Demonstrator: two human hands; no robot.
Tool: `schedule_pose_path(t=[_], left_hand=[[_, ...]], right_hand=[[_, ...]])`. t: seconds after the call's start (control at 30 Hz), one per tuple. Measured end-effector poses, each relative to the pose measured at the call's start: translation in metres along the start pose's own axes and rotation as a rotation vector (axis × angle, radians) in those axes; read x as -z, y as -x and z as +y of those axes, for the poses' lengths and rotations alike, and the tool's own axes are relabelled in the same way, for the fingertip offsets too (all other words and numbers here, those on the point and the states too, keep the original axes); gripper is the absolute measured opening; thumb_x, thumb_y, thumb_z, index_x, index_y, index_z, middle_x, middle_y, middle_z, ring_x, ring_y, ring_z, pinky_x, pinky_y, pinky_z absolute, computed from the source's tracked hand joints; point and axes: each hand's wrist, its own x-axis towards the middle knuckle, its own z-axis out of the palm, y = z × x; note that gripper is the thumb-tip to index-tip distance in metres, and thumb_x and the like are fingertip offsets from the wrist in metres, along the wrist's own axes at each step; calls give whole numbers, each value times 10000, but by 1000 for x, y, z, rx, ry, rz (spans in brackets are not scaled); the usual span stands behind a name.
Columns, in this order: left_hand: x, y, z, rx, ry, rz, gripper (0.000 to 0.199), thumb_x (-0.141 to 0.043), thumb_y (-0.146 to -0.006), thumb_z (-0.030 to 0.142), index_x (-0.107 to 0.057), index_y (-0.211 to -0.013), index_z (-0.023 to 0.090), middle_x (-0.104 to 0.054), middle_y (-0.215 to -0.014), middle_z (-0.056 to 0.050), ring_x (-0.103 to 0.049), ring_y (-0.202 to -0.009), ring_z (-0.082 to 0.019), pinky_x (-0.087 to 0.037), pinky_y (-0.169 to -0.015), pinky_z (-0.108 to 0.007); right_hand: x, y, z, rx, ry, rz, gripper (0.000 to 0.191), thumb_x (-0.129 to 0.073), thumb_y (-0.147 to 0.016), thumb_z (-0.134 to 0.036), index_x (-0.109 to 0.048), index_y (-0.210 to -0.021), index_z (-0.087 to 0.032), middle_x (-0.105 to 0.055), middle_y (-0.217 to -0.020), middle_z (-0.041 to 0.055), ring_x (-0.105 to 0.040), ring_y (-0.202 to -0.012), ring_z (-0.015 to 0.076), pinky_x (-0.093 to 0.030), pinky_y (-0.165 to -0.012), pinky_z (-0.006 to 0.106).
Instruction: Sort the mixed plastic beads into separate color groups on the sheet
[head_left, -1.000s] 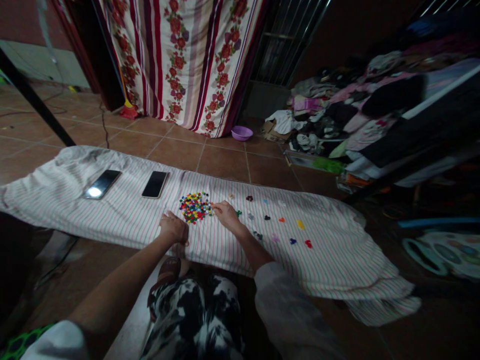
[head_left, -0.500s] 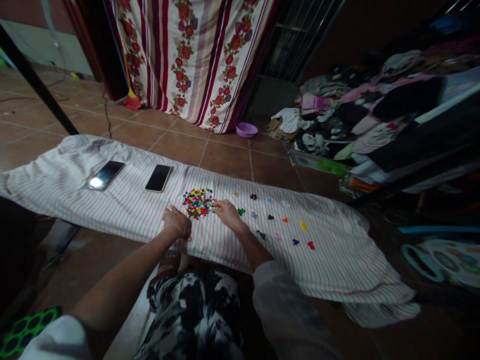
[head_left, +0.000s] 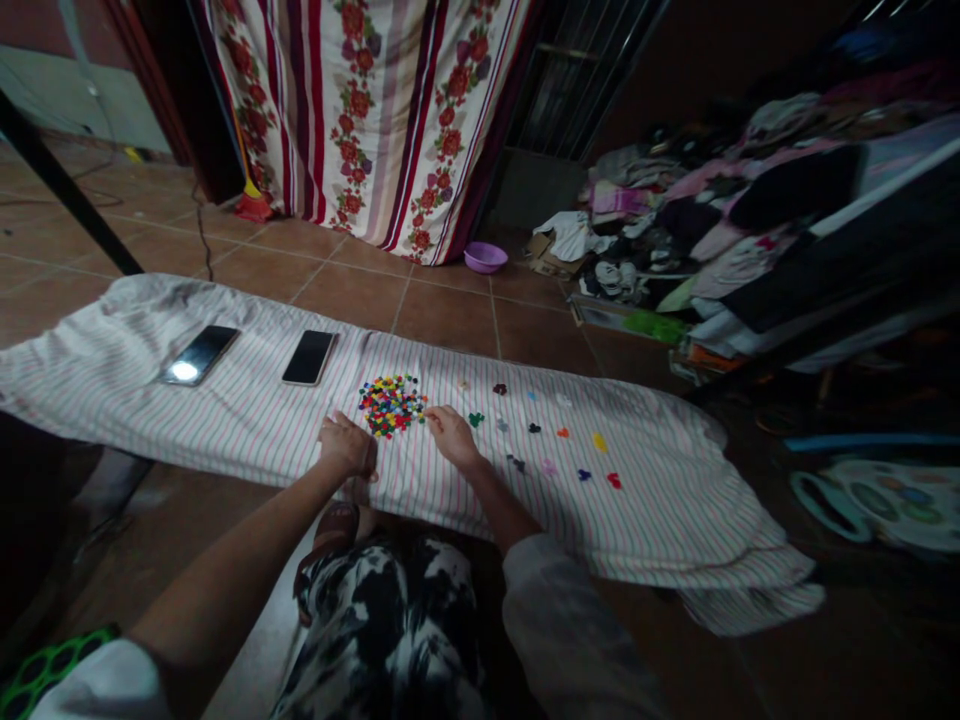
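Forming a rough round pile (head_left: 390,408), small bead-like pieces in mixed colours lie on a striped, creased cloth (head_left: 660,530). To their right, little clusters (head_left: 614,480), mostly one colour each, sit in loose rows. Two flat, dark-screened phones (head_left: 309,357) lie to the pile's left, one reflecting a bright light. Beyond are brown floor tiles (head_left: 450,315), a flowered curtain (head_left: 397,120), a purple basin (head_left: 486,257) and heaped clothes (head_left: 697,210). The right hand (head_left: 453,437) reaches to the pile's right edge, fingertips drawn together; whether they pinch a piece cannot be told. The left hand (head_left: 347,447) rests palm-down near the pile, relaxed and released.
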Motion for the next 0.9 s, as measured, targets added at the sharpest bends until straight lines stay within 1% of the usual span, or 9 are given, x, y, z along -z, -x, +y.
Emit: schedule_pose_path(t=[0.1, 0.23, 0.33, 0.43, 0.57, 0.67, 0.73, 0.8, 0.9], left_hand=[[-1, -1, 0, 0, 4, -3, 1128, -739, -543, 610, -353, -1412, 3, -202, -1466, -373, -305, -1322, -507, -463, -834, -450], [-3, -3, 0, -3, 2, 0, 1153, -738, -540, 607, -329, -1414, -24, -192, -1463, -386, -302, -1317, -519, -456, -850, -464], [-3, -3, 0, -14, -6, 4, 1125, -737, -547, 594, -343, -1416, -1, -201, -1466, -378, -298, -1317, -526, -459, -835, -474], [-2, -1, 0, -9, -16, 5, 1098, -734, -551, 591, -360, -1415, 25, -220, -1464, -371, -313, -1315, -516, -463, -821, -461], [1, 1, 1, -7, -6, 11, 1083, -741, -541, 587, -401, -1384, -2, -236, -1451, -385, -342, -1298, -508, -467, -809, -435], [2, 2, 1, -8, -1, 12, 1051, -739, -547, 585, -425, -1377, 23, -250, -1456, -370, -355, -1289, -504, -463, -805, -433], [2, 2, 1, -13, -10, 13, 1037, -733, -551, 590, -435, -1375, 35, -258, -1454, -369, -387, -1267, -496, -461, -794, -429], [2, 2, 1, -11, -17, 16, 1060, -737, -545, 591, -421, -1379, 19, -265, -1445, -379, -408, -1251, -487, -461, -782, -423], [1, 1, 2, 0, -11, 21, 1103, -752, -524, 583, -393, -1391, 3, -264, -1443, -381, -389, -1268, -486, -458, -793, -426]], right_hand=[[1, 2, -1, -33, -6, 10, 247, -479, -860, -139, -657, -1012, -217, -641, -971, 46, -598, -858, 153, -459, -794, 257], [2, 2, -2, -46, 2, 29, 232, -486, -865, -165, -658, -1009, -225, -650, -969, 38, -605, -855, 152, -459, -791, 256], [2, 1, -1, -43, -2, 75, 228, -485, -864, -177, -668, -992, -225, -650, -971, 41, -602, -870, 158, -459, -804, 262], [3, -1, 0, -27, -57, 124, 239, -472, -852, -158, -679, -957, -216, -649, -934, 45, -601, -864, 158, -465, -811, 266], [7, -9, 4, -2, -139, 180, 236, -484, -814, -134, -683, -920, -201, -650, -897, 44, -605, -845, 158, -475, -819, 275], [14, -19, 11, -37, -158, 245, 225, -494, -798, -140, -685, -903, -198, -648, -881, 43, -608, -825, 159, -481, -819, 284], [20, -25, 18, -52, -157, 282, 230, -488, -790, -135, -685, -892, -195, -647, -906, 50, -612, -832, 161, -483, -827, 290], [26, -29, 27, -68, -142, 301, 240, -482, -777, -123, -687, -879, -194, -649, -934, 57, -616, -842, 163, -484, -831, 293], [31, -32, 39, -115, -92, 315, 240, -485, -768, -122, -692, -862, -198, -655, -929, 61, -617, -835, 167, -487, -817, 293]])
